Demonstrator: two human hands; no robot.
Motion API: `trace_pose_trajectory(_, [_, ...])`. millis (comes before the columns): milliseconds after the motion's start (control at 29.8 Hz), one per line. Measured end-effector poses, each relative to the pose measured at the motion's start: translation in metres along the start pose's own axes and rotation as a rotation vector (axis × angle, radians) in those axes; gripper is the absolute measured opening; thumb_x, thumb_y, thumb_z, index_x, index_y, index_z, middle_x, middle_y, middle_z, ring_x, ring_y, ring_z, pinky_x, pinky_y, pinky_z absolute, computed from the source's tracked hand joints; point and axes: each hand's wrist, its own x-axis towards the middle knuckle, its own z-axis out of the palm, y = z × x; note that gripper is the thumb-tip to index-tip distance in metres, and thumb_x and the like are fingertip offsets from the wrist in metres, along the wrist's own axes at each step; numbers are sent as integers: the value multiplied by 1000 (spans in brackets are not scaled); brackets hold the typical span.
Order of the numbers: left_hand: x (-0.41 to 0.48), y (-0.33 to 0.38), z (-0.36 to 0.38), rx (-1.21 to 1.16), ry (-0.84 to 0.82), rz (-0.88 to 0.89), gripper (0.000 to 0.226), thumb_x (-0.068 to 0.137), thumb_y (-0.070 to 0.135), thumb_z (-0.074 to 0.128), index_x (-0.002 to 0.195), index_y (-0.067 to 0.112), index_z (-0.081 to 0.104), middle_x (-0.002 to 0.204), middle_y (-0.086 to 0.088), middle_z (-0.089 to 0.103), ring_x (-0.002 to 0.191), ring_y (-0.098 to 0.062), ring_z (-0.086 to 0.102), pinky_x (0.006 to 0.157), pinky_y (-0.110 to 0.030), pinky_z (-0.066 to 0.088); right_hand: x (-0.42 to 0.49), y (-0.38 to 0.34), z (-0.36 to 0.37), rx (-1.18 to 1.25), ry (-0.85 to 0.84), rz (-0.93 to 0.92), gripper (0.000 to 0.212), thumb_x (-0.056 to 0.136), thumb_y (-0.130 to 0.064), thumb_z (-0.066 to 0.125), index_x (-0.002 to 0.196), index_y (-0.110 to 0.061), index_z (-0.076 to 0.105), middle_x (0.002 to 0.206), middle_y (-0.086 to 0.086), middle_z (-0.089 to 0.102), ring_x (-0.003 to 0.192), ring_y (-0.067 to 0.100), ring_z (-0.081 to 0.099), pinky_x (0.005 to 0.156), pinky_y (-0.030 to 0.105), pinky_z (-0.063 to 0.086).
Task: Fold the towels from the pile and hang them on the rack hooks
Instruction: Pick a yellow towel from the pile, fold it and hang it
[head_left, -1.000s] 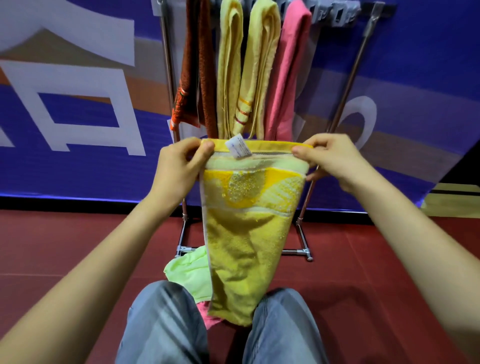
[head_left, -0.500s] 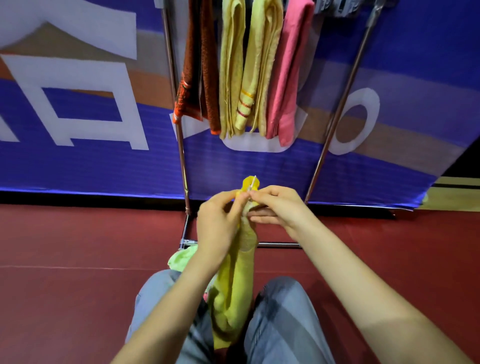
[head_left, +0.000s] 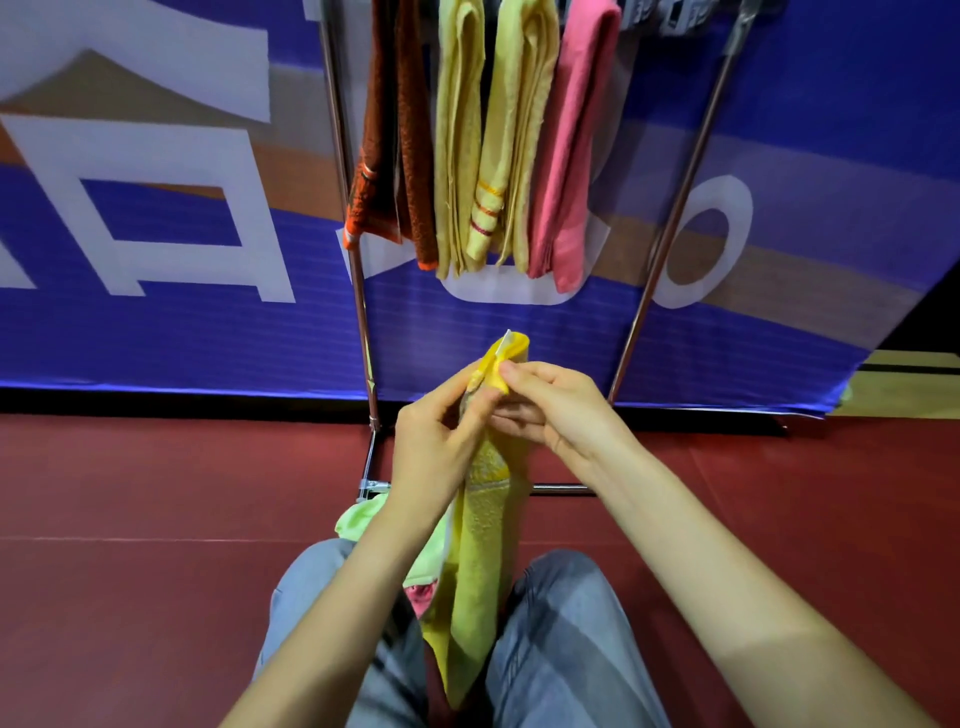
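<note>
A yellow towel (head_left: 480, 561), folded lengthwise into a narrow strip, hangs down between my knees. My left hand (head_left: 434, 447) and my right hand (head_left: 553, 405) meet at its top and both pinch the upper corners together, a white label sticking up above them. Behind stands the metal rack (head_left: 358, 291), with an orange towel (head_left: 387, 130), two pale yellow towels (head_left: 462, 135) and a pink towel (head_left: 574, 145) hanging from its top. The pile on the floor shows a light green towel (head_left: 363, 517) and a bit of pink cloth (head_left: 420, 595).
A blue banner with white shapes (head_left: 156, 218) stands right behind the rack. The rack's right pole (head_left: 670, 223) slants down to a base bar (head_left: 561, 488). Dark red floor (head_left: 130, 519) lies all around my knees (head_left: 566, 618).
One second ago my hands held the towel's top edge spread wide. They have come together and lower, folding the towel in half lengthwise into a narrow strip.
</note>
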Motion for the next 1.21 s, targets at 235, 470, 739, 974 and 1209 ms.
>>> trace_pose_trajectory(235, [5, 4, -12, -12, -89, 1, 17, 82, 25, 51, 88, 36, 63, 73, 17, 68, 70, 4, 57, 66, -12, 45, -9, -4, -4, -56, -37, -84, 24, 94, -16, 43, 79, -11, 61, 70, 6, 65, 57, 9, 64, 58, 19, 55])
trace_pose_trajectory(470, [13, 19, -19, -90, -146, 2, 29, 83, 26, 47, 80, 2, 62, 75, -13, 56, 69, -11, 49, 60, -23, 41, -7, 2, -35, -323, -57, -206, 17, 89, -9, 50, 101, -19, 58, 98, -1, 62, 84, 2, 58, 77, 12, 48])
trace_pose_trajectory(739, [27, 19, -25, -26, -180, -24, 15, 89, 24, 52, 77, 20, 60, 60, 11, 58, 53, 2, 48, 48, -9, 38, -5, 6, -30, -253, 100, -398, 18, 83, -10, 59, 67, -18, 63, 59, -6, 63, 56, 1, 55, 55, 13, 43])
trace_pose_trajectory(974, [59, 57, -37, 292, -504, -28, 39, 69, 53, 57, 97, 27, 65, 94, 1, 70, 85, -8, 64, 76, -23, 51, -2, 3, -21, -339, 31, -484, 17, 82, -6, 61, 68, -15, 64, 59, -7, 59, 58, -3, 53, 58, 13, 41])
trace_pose_trajectory(1209, [66, 62, -32, 531, -660, 39, 68, 58, 69, 53, 87, 10, 68, 77, -21, 62, 62, -10, 48, 59, -28, 38, -2, 6, -21, -434, -13, -458, 12, 85, -6, 58, 84, 2, 67, 61, -1, 57, 54, -4, 50, 54, 9, 39])
